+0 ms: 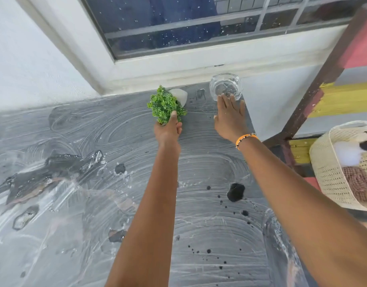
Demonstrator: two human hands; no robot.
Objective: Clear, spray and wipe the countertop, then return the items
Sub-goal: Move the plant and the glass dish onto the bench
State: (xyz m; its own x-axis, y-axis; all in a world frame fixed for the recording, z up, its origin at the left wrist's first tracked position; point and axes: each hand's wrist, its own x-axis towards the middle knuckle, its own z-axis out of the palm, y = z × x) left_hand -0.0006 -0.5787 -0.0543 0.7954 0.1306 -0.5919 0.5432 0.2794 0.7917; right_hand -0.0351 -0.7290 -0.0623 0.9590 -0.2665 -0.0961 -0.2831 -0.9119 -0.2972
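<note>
Plant (pixel 165 104) and glass bowl (pixel 225 86) crowd the back wall (pixel 178 71); nearer countertop (pixel 95 204) lies open.

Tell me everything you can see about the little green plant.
The plant is a small bushy clump of bright green, tiny-leaved foliage, artificial-looking, set in a pale whitish pot. It is tipped, the pot pointing toward the wall and the foliage toward the person. It sits at the far edge of the streaked grey countertop, below the window, left of the glass bowl. The left hand grips its foliage.
</note>
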